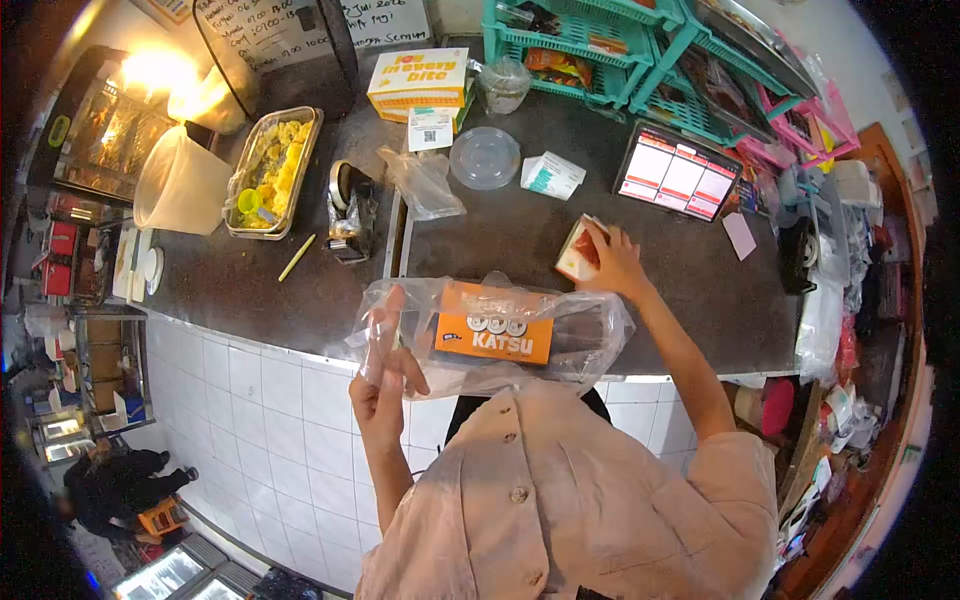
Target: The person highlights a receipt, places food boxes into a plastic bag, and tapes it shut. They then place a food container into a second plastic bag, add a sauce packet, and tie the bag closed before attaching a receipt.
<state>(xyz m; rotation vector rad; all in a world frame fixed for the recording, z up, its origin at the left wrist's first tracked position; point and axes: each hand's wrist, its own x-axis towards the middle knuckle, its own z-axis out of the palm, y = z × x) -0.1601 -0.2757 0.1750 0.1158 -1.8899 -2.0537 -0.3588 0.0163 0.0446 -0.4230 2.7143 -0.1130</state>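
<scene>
The dark counter bears a foil tray, a tablet, a lid and a red packet.

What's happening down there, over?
Left hand pinches plastic bag, Katsu box inside. Right hand on red-white packet on counter. Tablet, lid nearby, not blocking.

Views: one, the sole view on record.
Mount: camera worn on the person's head.
Facing: forward and steeply down, over the person's own shirt front onto a dark counter.
Lens: fisheye, with curved edges and black corners.
Range: close. The plastic bag pinched in the left hand lies nearest, and the right hand is at arm's reach.
Far limit: teal racks.
</scene>
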